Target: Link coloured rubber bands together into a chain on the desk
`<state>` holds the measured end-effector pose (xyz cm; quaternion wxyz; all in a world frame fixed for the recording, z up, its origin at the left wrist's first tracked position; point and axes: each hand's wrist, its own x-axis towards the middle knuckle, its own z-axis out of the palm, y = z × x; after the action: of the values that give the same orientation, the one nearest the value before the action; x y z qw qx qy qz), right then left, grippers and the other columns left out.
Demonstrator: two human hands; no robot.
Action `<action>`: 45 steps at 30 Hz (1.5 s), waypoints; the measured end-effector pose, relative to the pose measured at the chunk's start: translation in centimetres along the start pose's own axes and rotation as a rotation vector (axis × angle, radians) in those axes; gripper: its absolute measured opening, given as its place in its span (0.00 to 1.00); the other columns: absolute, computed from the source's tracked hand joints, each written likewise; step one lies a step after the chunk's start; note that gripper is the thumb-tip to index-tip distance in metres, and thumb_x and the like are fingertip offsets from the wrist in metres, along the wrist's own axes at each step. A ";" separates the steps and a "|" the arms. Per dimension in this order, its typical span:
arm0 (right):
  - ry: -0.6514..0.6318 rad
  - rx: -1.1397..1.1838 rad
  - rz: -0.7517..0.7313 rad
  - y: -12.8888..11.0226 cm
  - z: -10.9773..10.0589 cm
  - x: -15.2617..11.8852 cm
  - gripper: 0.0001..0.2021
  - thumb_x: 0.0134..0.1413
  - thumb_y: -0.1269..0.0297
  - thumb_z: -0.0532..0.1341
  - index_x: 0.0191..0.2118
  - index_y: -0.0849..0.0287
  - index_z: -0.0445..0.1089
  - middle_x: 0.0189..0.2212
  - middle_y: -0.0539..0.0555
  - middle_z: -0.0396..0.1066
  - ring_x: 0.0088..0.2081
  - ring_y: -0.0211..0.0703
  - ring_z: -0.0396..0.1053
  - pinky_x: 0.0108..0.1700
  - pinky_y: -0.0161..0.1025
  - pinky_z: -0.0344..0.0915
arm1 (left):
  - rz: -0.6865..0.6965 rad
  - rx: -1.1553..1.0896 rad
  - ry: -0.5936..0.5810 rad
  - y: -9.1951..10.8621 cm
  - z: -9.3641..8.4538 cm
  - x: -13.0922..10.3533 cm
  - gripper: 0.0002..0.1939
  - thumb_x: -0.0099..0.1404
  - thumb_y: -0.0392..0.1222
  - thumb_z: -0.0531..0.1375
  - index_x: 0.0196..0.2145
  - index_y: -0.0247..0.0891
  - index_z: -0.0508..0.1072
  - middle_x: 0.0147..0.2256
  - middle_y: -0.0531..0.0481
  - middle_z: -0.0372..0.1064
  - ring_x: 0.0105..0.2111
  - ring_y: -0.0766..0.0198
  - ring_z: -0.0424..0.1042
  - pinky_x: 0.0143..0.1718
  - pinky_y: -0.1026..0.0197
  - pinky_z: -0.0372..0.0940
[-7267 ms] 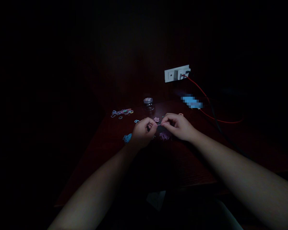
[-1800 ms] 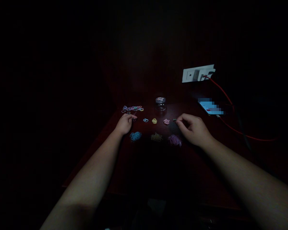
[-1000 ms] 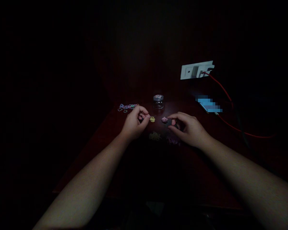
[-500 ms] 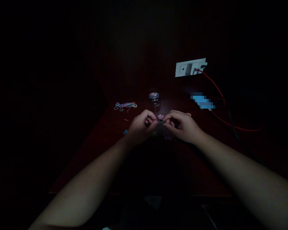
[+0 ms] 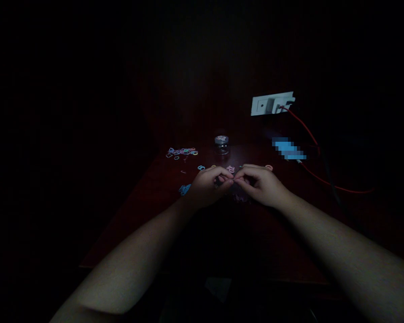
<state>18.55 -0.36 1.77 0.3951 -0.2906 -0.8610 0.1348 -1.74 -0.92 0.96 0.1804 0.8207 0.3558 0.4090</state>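
Note:
My left hand (image 5: 210, 185) and my right hand (image 5: 260, 183) meet fingertip to fingertip over the dark red table (image 5: 148, 215). Both are pinched closed; what lies between the fingertips is too small and dark to name. Just behind them sits a small pink bunch of bands (image 5: 230, 169). Blue bands (image 5: 184, 189) lie left of my left hand, and two light blue rings (image 5: 201, 168) lie beyond it. Dim purple bands (image 5: 240, 198) show below my fingers. An orange-pink ring (image 5: 269, 167) is behind my right hand.
A pile of coloured bands (image 5: 182, 152) lies at the back left. A clear lidded jar (image 5: 221, 146) stands at the back middle. A blurred blue device (image 5: 288, 149) lies at right, with a red cable (image 5: 306, 125) near the wall socket (image 5: 272, 103).
My hands have come together, closing the gap where a thin band showed between them. The view has shifted slightly, and the blue rings beyond my left hand now show.

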 end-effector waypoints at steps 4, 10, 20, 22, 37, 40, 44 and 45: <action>-0.008 -0.009 0.000 0.1 0.0 0.0 0.07 0.57 0.65 0.58 0.32 0.60 0.72 0.26 0.51 0.67 0.28 0.38 0.63 0.31 0.35 0.59 | -0.039 0.026 0.026 -0.3 0.1 0.1 0.06 0.62 0.42 0.59 0.35 0.39 0.73 0.31 0.50 0.70 0.31 0.66 0.68 0.33 0.63 0.64; -0.019 -0.009 0.004 0.3 -0.1 -0.1 0.07 0.57 0.66 0.58 0.32 0.60 0.72 0.26 0.52 0.67 0.29 0.39 0.64 0.32 0.36 0.59 | -0.055 0.047 0.005 -0.3 -0.1 0.2 0.05 0.61 0.41 0.59 0.33 0.38 0.73 0.29 0.50 0.69 0.29 0.67 0.67 0.30 0.64 0.63; -0.018 -0.019 0.027 0.3 -0.1 -0.1 0.07 0.56 0.67 0.58 0.31 0.60 0.72 0.26 0.52 0.67 0.29 0.38 0.64 0.32 0.36 0.59 | -0.087 0.084 -0.009 -0.3 -0.5 0.2 0.07 0.62 0.42 0.58 0.32 0.37 0.74 0.26 0.52 0.69 0.25 0.69 0.64 0.28 0.65 0.60; -0.018 -0.016 0.031 0.3 -0.1 -0.1 0.06 0.56 0.67 0.58 0.31 0.61 0.72 0.26 0.51 0.67 0.28 0.38 0.64 0.32 0.35 0.58 | -0.082 0.095 -0.001 -0.3 -0.6 0.2 0.07 0.61 0.42 0.58 0.32 0.37 0.74 0.26 0.52 0.70 0.24 0.69 0.64 0.28 0.65 0.60; -0.005 -0.042 0.037 1.2 -0.3 -0.2 0.06 0.54 0.68 0.59 0.29 0.62 0.71 0.25 0.52 0.67 0.28 0.38 0.64 0.31 0.35 0.58 | 0.040 0.338 -0.317 -2.4 -4.0 0.6 0.07 0.64 0.40 0.57 0.35 0.38 0.75 0.32 0.50 0.72 0.33 0.66 0.69 0.36 0.64 0.61; -0.010 -0.043 0.040 1.3 -0.3 -0.2 0.07 0.54 0.67 0.58 0.29 0.62 0.71 0.25 0.52 0.67 0.27 0.38 0.64 0.31 0.35 0.58 | 0.054 0.363 -0.394 -3.4 -4.4 0.6 0.08 0.65 0.41 0.57 0.36 0.39 0.75 0.33 0.50 0.73 0.35 0.64 0.70 0.38 0.63 0.62; -0.007 -0.036 0.038 1.3 -0.3 -0.2 0.07 0.54 0.67 0.58 0.29 0.62 0.71 0.25 0.52 0.67 0.27 0.38 0.64 0.31 0.35 0.58 | 0.076 0.350 -0.425 -4.0 -4.4 0.7 0.08 0.65 0.41 0.57 0.36 0.39 0.76 0.35 0.50 0.74 0.38 0.64 0.71 0.41 0.63 0.62; -0.007 -0.036 0.039 1.3 -0.3 -0.1 0.07 0.54 0.67 0.58 0.28 0.62 0.71 0.25 0.52 0.66 0.27 0.38 0.63 0.31 0.35 0.58 | 0.082 0.350 -0.425 -4.1 -4.4 0.7 0.08 0.65 0.41 0.57 0.36 0.39 0.76 0.35 0.50 0.75 0.38 0.64 0.71 0.41 0.63 0.62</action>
<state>19.37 0.62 1.27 0.3839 -0.3141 -0.8588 0.1281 -6.74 2.42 1.62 0.0897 0.9205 0.3415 0.1672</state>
